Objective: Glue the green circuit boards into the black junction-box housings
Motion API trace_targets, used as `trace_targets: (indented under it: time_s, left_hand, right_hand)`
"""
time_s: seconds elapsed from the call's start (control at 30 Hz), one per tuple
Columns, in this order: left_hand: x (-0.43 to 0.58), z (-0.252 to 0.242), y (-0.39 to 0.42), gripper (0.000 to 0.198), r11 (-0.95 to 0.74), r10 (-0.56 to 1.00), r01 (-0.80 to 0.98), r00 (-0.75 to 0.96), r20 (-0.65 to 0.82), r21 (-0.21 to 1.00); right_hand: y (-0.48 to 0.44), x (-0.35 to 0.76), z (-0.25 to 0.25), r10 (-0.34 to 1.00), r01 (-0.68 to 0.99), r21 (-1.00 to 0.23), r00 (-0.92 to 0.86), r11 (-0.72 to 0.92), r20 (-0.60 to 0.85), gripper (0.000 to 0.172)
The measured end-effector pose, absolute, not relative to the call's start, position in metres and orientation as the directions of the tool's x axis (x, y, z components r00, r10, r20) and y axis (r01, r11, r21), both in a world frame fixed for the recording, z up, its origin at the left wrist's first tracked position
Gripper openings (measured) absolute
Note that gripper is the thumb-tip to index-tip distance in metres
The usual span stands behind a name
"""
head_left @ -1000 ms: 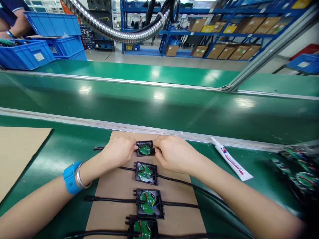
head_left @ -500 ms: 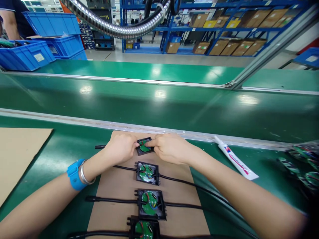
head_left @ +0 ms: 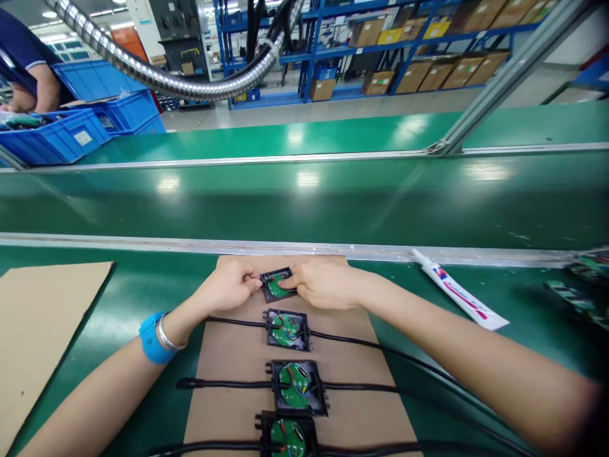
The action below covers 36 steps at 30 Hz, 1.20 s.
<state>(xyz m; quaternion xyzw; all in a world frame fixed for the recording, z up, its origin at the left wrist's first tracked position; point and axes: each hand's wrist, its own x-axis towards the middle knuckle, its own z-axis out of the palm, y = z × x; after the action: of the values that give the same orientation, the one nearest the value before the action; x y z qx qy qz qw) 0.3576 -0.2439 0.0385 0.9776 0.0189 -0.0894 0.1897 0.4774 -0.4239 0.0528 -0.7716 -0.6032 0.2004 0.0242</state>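
At the far end of a cardboard sheet [head_left: 228, 368] lies a small black housing [head_left: 268, 292] with a round green circuit board [head_left: 275, 285] inside. My left hand [head_left: 231, 287] is closed in a pinch at the housing's left edge. From the right, my right hand [head_left: 323, 284] grips its side, thumb and forefinger reaching over the board. Nearer to me, several similar open housings stand in a column, among them one housing [head_left: 287, 330] and another housing [head_left: 299, 387], with boards, thin coloured wires and black cables out of both sides.
A white tube [head_left: 464, 295] lies right of the cardboard, and more circuit boards [head_left: 578, 301] lie at the right edge. Another cardboard sheet [head_left: 52, 324] is on the left. Beyond a metal rail [head_left: 143, 243] stand blue bins [head_left: 57, 136], with a co-worker's arm [head_left: 45, 86] behind.
The view has shifted slightly. My left fingers now pinch more visibly at the housing's left edge, with the wrist turned a little. My right hand stays on the housing and board.
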Motion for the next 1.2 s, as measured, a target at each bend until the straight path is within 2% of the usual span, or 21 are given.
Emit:
trace_targets:
  time_s: [0.23, 0.37, 0.53, 0.67, 0.8, 0.87, 1.07, 1.2]
  left_hand:
    - [0.329, 0.026, -0.259, 0.023, -0.99, -0.032, -0.018, 0.995, -0.096, 0.141]
    - [0.325, 0.025, -0.269, 0.021, -0.995, -0.098, -0.098, 0.987, -0.126, 0.007]
    - [0.333, 0.034, -0.277, 0.022, -0.987, -0.098, -0.115, 0.984, -0.146, -0.112]
    - [0.327, 0.039, -0.275, 0.018, -0.988, -0.07, -0.082, 0.993, -0.09, -0.134]
    - [0.311, 0.024, -0.281, 0.044, -0.987, -0.073, -0.075, 0.997, -0.026, -0.139]
    - [0.308, 0.014, -0.285, 0.05, -0.987, -0.09, -0.094, 0.995, -0.035, -0.127]
    - [0.314, 0.022, -0.283, 0.05, -0.988, -0.144, -0.147, 0.988, -0.056, -0.05]
    - [0.317, 0.037, -0.279, 0.039, -0.992, -0.124, -0.124, 0.992, 0.027, 0.013]
  right_hand:
    - [-0.438, 0.451, 0.045, 0.934, 0.898, -0.313, 0.228, -0.311, -0.275, 0.042]
    - [-0.437, 0.45, 0.042, 0.934, 0.895, -0.318, 0.229, -0.312, -0.274, 0.045]
    - [-0.435, 0.447, 0.044, 0.933, 0.9, -0.293, 0.25, -0.323, -0.26, 0.043]
    - [-0.435, 0.439, 0.054, 0.928, 0.9, -0.266, 0.285, -0.345, -0.241, 0.038]
    - [-0.437, 0.435, 0.054, 0.923, 0.893, -0.264, 0.309, -0.365, -0.23, 0.038]
    - [-0.437, 0.436, 0.052, 0.917, 0.883, -0.27, 0.327, -0.383, -0.23, 0.04]
    - [-0.437, 0.437, 0.05, 0.908, 0.863, -0.298, 0.351, -0.409, -0.228, 0.04]
    - [-0.443, 0.442, 0.048, 0.935, 0.862, -0.366, 0.305, -0.351, -0.178, 0.043]
